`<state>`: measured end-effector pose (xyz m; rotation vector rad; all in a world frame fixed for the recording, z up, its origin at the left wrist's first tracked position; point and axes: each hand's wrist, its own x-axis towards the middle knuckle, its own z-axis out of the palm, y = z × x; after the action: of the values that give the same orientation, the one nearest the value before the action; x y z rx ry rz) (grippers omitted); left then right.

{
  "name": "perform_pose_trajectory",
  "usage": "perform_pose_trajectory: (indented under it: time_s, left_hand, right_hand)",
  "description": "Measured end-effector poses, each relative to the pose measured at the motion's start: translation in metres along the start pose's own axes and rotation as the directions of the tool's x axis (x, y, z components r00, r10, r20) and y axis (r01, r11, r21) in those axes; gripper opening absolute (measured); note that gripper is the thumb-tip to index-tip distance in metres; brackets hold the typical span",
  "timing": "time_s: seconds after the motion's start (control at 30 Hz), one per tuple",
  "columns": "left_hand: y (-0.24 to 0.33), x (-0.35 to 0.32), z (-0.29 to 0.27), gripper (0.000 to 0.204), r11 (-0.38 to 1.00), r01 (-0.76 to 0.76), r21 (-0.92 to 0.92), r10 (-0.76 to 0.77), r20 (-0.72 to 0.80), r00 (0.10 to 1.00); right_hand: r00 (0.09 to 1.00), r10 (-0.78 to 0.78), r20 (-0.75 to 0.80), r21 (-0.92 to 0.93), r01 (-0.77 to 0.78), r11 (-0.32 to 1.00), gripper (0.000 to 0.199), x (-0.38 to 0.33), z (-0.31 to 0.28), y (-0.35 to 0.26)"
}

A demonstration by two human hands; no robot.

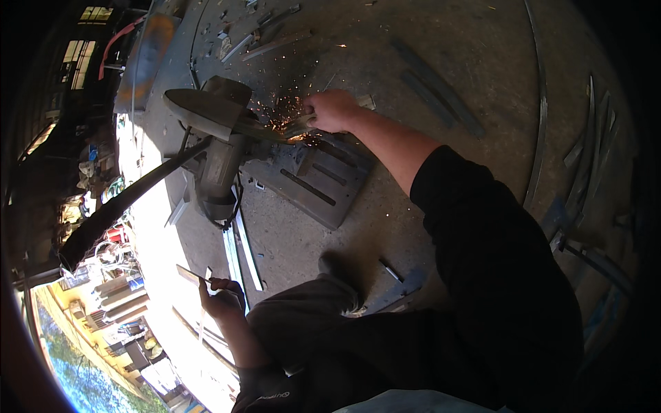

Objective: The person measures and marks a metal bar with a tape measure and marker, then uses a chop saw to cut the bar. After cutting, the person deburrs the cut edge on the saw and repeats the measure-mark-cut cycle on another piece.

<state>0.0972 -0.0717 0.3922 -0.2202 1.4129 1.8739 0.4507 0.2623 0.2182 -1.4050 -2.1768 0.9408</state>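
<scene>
Near left, your left hand [224,301] pinched a flat pale piece [191,274], well apart from the saw [220,165]. Farther right, sparks [295,138] flew where the metal workpiece [301,125] seemingly met the saw, above its slotted base plate [323,210]. Your bare right hand [334,110] was closed round the workpiece's right end, just beside the sparks: a snag or slack grip could have kicked it loose; stray sparks could have burned you. Sunlit ground [155,206] at left; worn concrete floor [372,241]; scrap offcuts [237,48] far off; long metal strips [590,151] at right.
</scene>
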Motion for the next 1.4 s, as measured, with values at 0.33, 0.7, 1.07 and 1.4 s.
perform_pose_trajectory:
  time_s: [0.33,0.7,1.07,1.4]
  left_hand:
    - [-0.001,-0.001,0.001,0.027,0.999,0.01,-0.032,-0.011,-0.031,0.999]
    - [0.006,0.001,-0.01,0.033,1.0,0.028,-0.002,-0.028,-0.067,0.997]
    - [-0.005,-0.008,0.011,0.031,0.998,0.034,-0.043,-0.036,-0.038,0.999]
    - [-0.001,0.001,0.008,0.031,0.996,0.086,0.003,-0.086,-0.042,0.995]
  right_hand:
    - [0.998,-0.054,0.026,-0.011,0.054,0.998,0.036,-0.005,-0.02,0.001]
    - [0.964,-0.267,0.005,-0.252,0.259,0.932,0.035,0.019,-0.038,-0.024]
    - [0.919,-0.392,0.048,-0.333,0.385,0.861,0.034,0.038,-0.037,-0.029]
    - [0.908,-0.419,0.026,-0.256,0.411,0.875,0.033,0.033,-0.044,-0.022]
